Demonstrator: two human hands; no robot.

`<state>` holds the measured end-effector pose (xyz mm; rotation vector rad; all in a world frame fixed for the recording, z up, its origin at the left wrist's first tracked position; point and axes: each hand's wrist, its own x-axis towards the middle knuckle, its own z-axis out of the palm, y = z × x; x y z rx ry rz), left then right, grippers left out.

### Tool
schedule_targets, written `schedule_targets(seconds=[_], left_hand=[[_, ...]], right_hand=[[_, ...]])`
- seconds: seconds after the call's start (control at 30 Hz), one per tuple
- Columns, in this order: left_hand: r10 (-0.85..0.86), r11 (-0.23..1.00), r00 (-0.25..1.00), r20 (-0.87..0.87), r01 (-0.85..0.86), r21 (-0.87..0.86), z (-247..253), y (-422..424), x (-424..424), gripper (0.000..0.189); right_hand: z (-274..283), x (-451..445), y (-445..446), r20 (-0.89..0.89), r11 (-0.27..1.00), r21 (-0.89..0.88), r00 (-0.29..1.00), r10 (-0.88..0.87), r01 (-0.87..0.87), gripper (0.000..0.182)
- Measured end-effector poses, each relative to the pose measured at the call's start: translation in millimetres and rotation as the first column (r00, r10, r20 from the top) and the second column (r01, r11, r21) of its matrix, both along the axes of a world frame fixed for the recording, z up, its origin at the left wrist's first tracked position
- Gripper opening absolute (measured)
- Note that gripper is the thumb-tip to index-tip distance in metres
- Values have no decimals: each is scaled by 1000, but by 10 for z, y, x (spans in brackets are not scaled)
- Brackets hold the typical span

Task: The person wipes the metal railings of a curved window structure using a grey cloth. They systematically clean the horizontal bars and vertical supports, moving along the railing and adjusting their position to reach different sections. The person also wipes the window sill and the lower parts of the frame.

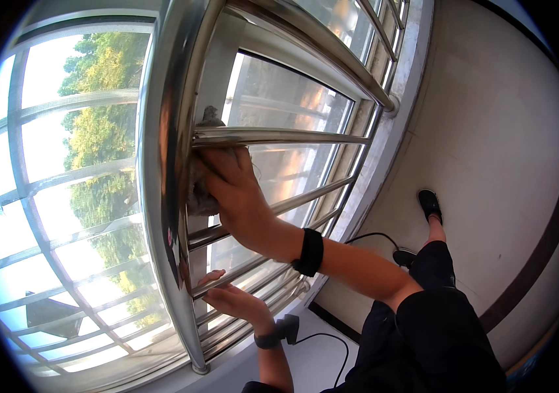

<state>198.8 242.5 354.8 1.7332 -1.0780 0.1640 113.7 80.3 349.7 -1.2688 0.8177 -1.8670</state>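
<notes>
My right hand (235,182) reaches between the bars of a polished metal guard rail. It presses a grey cloth (205,201) against the pale window frame (220,54) behind them. Part of the cloth shows above a crossing bar (279,136); the fingertips are partly hidden by the thick rail (173,147). Lower down, my left hand (235,300) is beside a thinner bar (240,276), which crosses in front of it. Its fingers are apart, with no object seen in them. Whether it touches the bar is unclear.
A window pane (279,98) lies behind the bars. Beyond the mesh screen (102,196) stand an outer grille and trees. A black cable (328,335) runs from the left wrist strap (279,331). The pale floor (480,147) is at right, with my shoe (428,204) on it.
</notes>
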Motion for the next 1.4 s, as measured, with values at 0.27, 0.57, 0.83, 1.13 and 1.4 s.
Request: schedule_targets(seconds=[0.27,0.57,0.83,1.13,1.4], left_hand=[[57,998,998,8,-57,-6,-21,-19,-14,46],[-29,998,1000,-3,29,-48,-71,92,154,43],[63,994,998,9,-62,-92,-129,18,92,43],[-2,978,999,-40,-6,-207,-127,-65,31,41],[-7,993,1000,-13,5,-114,-85,-20,36,44]], right_hand=[[-310,-380,177,-64,966,-145,976,206,-213,54],[-250,-1224,-559,81,978,-118,984,-161,170,42],[-342,-824,-1023,-231,873,-487,960,-160,28,47],[-333,-977,-1238,-483,728,-681,794,-370,-75,44],[-280,-863,-1076,-525,895,-341,732,-434,287,46]])
